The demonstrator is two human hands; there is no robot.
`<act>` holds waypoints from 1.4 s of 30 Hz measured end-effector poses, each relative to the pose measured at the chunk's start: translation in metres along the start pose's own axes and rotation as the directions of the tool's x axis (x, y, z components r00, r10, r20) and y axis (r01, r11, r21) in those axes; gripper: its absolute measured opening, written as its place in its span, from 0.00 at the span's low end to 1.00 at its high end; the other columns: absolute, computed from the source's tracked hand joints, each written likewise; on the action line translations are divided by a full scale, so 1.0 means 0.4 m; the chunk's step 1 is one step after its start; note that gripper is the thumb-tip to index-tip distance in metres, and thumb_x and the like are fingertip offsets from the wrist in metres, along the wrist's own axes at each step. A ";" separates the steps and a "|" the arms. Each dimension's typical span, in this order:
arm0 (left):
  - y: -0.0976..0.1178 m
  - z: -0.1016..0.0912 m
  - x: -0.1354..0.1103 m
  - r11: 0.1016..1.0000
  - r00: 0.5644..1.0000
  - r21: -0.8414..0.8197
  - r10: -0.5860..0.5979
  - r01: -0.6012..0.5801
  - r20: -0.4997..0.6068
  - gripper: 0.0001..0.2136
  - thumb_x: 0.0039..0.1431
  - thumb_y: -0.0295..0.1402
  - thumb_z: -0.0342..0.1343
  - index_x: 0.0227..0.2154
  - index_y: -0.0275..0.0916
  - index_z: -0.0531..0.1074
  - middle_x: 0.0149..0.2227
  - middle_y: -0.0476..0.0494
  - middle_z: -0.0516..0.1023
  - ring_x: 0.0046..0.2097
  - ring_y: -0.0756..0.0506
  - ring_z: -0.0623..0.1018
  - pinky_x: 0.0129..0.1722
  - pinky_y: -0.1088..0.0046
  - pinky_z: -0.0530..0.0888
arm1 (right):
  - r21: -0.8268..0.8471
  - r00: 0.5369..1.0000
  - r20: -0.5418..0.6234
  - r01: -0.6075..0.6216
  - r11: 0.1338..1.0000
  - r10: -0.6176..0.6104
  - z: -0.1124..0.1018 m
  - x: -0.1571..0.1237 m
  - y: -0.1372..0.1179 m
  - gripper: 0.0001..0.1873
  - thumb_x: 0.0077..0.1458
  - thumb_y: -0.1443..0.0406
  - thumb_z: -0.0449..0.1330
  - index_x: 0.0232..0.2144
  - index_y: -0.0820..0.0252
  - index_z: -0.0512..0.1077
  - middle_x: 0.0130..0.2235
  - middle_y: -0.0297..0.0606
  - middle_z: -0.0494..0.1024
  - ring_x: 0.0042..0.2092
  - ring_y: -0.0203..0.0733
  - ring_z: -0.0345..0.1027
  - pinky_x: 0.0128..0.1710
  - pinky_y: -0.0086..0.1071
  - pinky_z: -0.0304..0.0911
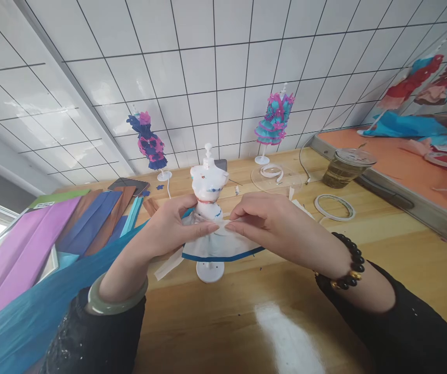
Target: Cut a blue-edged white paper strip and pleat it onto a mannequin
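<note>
A small white mannequin (208, 183) stands on a round white base (210, 271) at the middle of the wooden table (293, 291). A white paper skirt with a blue hem (227, 248) hangs round its waist. My left hand (172, 226) grips the mannequin's waist from the left, fingers curled, with a white strip hanging below it. My right hand (276, 223) pinches the skirt's upper edge from the right. The fingertips of both hands nearly meet in front of the waist.
Purple, blue and brown paper sheets (71, 223) lie at the left, with teal tissue (24, 317) over the near corner. Two dressed mannequins (150, 143) (275, 118) stand by the tiled wall. A phone (129, 185), tape rolls (334, 206), a plastic cup (346, 167) and an orange board (403, 171) sit behind.
</note>
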State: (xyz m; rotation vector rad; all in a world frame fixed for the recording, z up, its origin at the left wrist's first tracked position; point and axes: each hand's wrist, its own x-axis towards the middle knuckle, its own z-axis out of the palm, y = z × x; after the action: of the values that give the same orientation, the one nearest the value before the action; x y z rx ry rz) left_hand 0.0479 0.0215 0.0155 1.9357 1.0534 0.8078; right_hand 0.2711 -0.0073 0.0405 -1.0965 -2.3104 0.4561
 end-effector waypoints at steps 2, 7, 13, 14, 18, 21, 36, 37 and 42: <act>0.002 0.000 0.000 1.000 1.000 -0.001 0.004 -0.004 -0.004 0.15 0.48 0.37 0.63 0.40 0.37 0.74 0.42 0.41 0.77 0.47 0.38 0.74 0.46 0.60 0.71 | 0.001 1.000 -0.008 0.021 1.000 -0.021 0.002 0.001 0.000 0.07 0.57 0.64 0.57 0.29 0.60 0.72 0.30 0.34 0.75 0.33 0.35 0.66 0.32 0.28 0.58; 0.012 0.001 0.001 0.999 1.000 -0.037 -0.005 0.006 0.018 0.17 0.49 0.36 0.62 0.42 0.37 0.73 0.42 0.40 0.77 0.48 0.38 0.74 0.46 0.61 0.71 | -0.014 0.999 0.009 0.050 0.999 -0.050 0.007 0.004 0.002 0.07 0.58 0.64 0.56 0.30 0.61 0.72 0.30 0.35 0.75 0.33 0.36 0.66 0.33 0.29 0.57; 0.019 0.000 0.004 0.983 0.995 -0.182 0.024 -0.005 0.102 0.19 0.51 0.35 0.61 0.47 0.37 0.71 0.49 0.39 0.74 0.51 0.39 0.72 0.49 0.61 0.70 | -0.019 0.999 0.037 0.025 0.999 -0.025 0.012 0.004 -0.001 0.09 0.59 0.63 0.55 0.31 0.60 0.73 0.30 0.36 0.75 0.33 0.37 0.65 0.32 0.30 0.56; 0.019 0.000 0.005 0.982 0.994 -0.188 0.021 -0.001 0.105 0.19 0.52 0.36 0.61 0.47 0.37 0.71 0.49 0.38 0.74 0.51 0.38 0.72 0.49 0.61 0.69 | -0.021 0.999 0.039 0.024 1.000 -0.023 0.013 0.005 -0.001 0.09 0.59 0.63 0.55 0.31 0.60 0.73 0.30 0.36 0.75 0.33 0.37 0.65 0.31 0.30 0.56; 0.017 -0.001 0.005 0.988 0.992 -0.154 0.018 0.002 0.125 0.18 0.52 0.37 0.60 0.46 0.37 0.71 0.47 0.38 0.75 0.50 0.38 0.72 0.49 0.60 0.69 | -0.038 0.999 0.035 0.028 0.999 -0.026 0.018 0.006 -0.001 0.10 0.59 0.63 0.55 0.30 0.61 0.72 0.30 0.35 0.74 0.33 0.36 0.65 0.30 0.29 0.55; 0.015 0.000 0.004 0.991 0.989 -0.136 0.022 -0.002 0.144 0.18 0.53 0.37 0.60 0.46 0.38 0.71 0.48 0.38 0.74 0.50 0.39 0.73 0.49 0.60 0.69 | -0.049 0.999 0.018 0.029 0.998 -0.028 0.025 0.005 0.002 0.10 0.59 0.62 0.55 0.29 0.61 0.72 0.29 0.35 0.74 0.32 0.36 0.64 0.30 0.29 0.54; 0.006 0.001 0.003 0.998 0.999 -0.053 -0.032 0.034 0.045 0.23 0.48 0.36 0.64 0.48 0.39 0.69 0.47 0.41 0.75 0.50 0.38 0.73 0.47 0.62 0.70 | 0.079 0.997 0.013 0.079 0.994 -0.080 0.011 -0.003 -0.007 0.07 0.58 0.65 0.55 0.30 0.60 0.71 0.30 0.34 0.74 0.32 0.34 0.65 0.32 0.27 0.57; 0.006 0.001 0.003 0.998 0.998 -0.051 -0.032 0.034 0.048 0.23 0.48 0.36 0.64 0.48 0.39 0.70 0.47 0.41 0.75 0.50 0.38 0.73 0.47 0.62 0.70 | 0.091 0.996 0.021 0.086 0.992 -0.088 0.009 -0.003 -0.008 0.07 0.58 0.66 0.55 0.31 0.60 0.72 0.30 0.34 0.74 0.33 0.34 0.65 0.32 0.27 0.57; 0.005 0.002 0.003 0.997 0.998 -0.075 -0.031 0.036 0.061 0.22 0.47 0.37 0.64 0.46 0.39 0.71 0.45 0.40 0.76 0.48 0.39 0.73 0.45 0.63 0.71 | 0.093 0.990 0.077 0.107 0.990 -0.114 0.003 -0.003 -0.009 0.11 0.60 0.66 0.52 0.36 0.60 0.74 0.32 0.35 0.75 0.33 0.35 0.65 0.33 0.28 0.58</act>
State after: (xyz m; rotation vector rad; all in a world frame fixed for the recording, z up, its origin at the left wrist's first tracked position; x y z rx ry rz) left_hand 0.0499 0.0214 0.0169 1.8627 1.0025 0.7556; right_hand 0.2689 -0.0105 0.0407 -0.9180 -2.3835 0.5637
